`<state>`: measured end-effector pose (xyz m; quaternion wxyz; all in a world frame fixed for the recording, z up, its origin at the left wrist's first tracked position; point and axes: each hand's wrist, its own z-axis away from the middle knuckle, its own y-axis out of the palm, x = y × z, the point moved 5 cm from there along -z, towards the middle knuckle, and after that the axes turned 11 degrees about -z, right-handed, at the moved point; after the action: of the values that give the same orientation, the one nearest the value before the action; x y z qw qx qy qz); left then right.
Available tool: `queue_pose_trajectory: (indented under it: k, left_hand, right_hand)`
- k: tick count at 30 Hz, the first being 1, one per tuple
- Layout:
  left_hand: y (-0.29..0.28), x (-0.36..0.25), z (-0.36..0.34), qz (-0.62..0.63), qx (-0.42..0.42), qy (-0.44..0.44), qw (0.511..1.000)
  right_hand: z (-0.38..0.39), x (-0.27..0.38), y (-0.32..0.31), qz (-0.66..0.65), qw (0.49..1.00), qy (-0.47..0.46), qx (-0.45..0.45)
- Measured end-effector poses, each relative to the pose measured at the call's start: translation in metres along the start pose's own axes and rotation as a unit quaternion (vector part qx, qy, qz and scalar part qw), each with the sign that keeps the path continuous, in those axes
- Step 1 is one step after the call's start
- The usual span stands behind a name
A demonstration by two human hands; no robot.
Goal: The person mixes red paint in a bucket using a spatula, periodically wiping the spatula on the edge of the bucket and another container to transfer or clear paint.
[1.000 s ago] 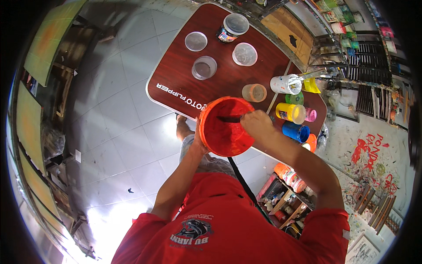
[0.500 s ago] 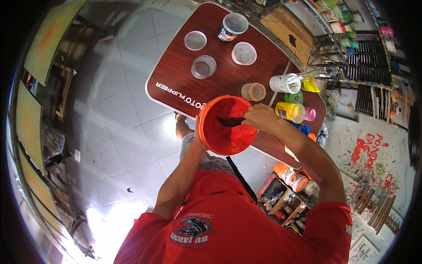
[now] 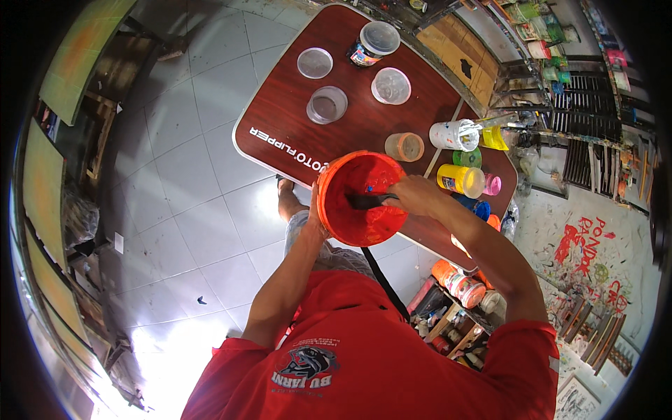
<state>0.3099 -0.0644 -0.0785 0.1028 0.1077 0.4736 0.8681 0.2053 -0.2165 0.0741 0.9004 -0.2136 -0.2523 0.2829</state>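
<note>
An orange bucket (image 3: 358, 228) is tipped so that its mouth faces me, just in front of my body at the table's near edge. Red paint coats its inner wall and bottom. My left hand (image 3: 318, 211) is closed on the bucket's left side, its fingers partly hidden behind it. My right hand (image 3: 414, 195) reaches in over the right rim and grips a dark spatula-like tool (image 3: 368, 201). The tool's far end lies against the red inside of the bucket; its exact shape is hard to make out.
On the dark red table (image 3: 280, 133) stand clear plastic tubs (image 3: 327, 105), a lidded jar (image 3: 374, 43), a white pot of brushes (image 3: 453, 134) and a yellow paint tub (image 3: 460, 180). Orange containers (image 3: 458, 283) sit on a low shelf to the right. Racks of paint pots line the right wall.
My right hand has shifted slightly within the bucket's mouth, and the tool's tip now sits a little lower inside. The bucket stays in my left hand, nearly unmoved.
</note>
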Motion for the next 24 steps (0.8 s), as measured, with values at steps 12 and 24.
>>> queue_pose_trajectory:
  k: [12, 24]
  left_hand:
    - [0.017, -0.003, 0.011, -0.062, -0.032, -0.006, 0.998]
    - [0.018, -0.008, 0.018, -0.134, 0.02, 0.021, 0.991]
  right_hand:
    - [0.009, 0.009, 0.026, -0.126, 0.991, 0.019, -0.035]
    - [0.002, 0.012, 0.038, -0.186, 0.976, 0.004, -0.113]
